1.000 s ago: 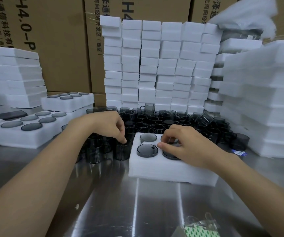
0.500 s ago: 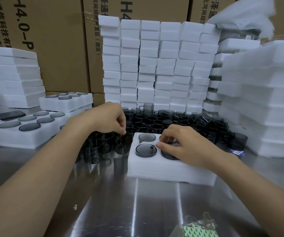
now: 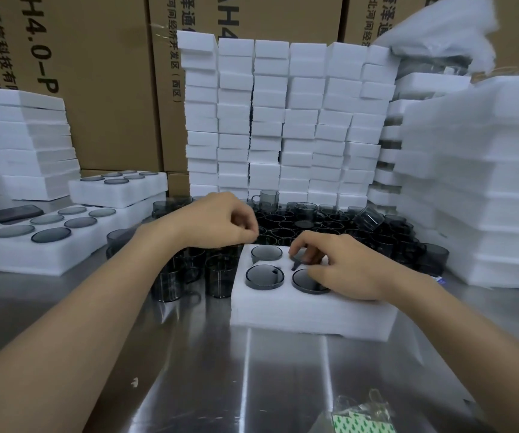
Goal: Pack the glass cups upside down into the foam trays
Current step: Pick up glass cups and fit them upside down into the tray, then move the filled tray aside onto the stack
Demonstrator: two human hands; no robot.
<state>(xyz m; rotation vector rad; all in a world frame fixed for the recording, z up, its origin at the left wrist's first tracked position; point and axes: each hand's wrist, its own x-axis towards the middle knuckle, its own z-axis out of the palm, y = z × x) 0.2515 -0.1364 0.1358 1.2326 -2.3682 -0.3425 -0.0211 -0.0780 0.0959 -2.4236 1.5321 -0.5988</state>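
Observation:
A white foam tray (image 3: 311, 317) lies on the steel table in front of me. Smoky grey glass cups sit upside down in its holes: one at front left (image 3: 264, 276), one at back left (image 3: 266, 253), one at front right (image 3: 306, 281). My right hand (image 3: 345, 270) rests on the tray, its fingers pinching a cup (image 3: 302, 260) in the back right hole. My left hand (image 3: 217, 223) hovers above the tray's left corner with fingertips pinched together; whether a cup hangs from them is unclear. Loose cups (image 3: 220, 273) stand beside the tray's left side.
Many loose cups (image 3: 330, 220) crowd the table behind the tray. Filled foam trays (image 3: 49, 245) lie at the left. Foam stacks rise at the back (image 3: 283, 120), right (image 3: 486, 182) and left (image 3: 17, 135), with cardboard boxes behind. A small plastic bag (image 3: 361, 417) lies near me.
My left hand has risen from the cups beside the tray and moved right, toward the tray's back left corner. My right hand's fingers have shifted onto the back right cup.

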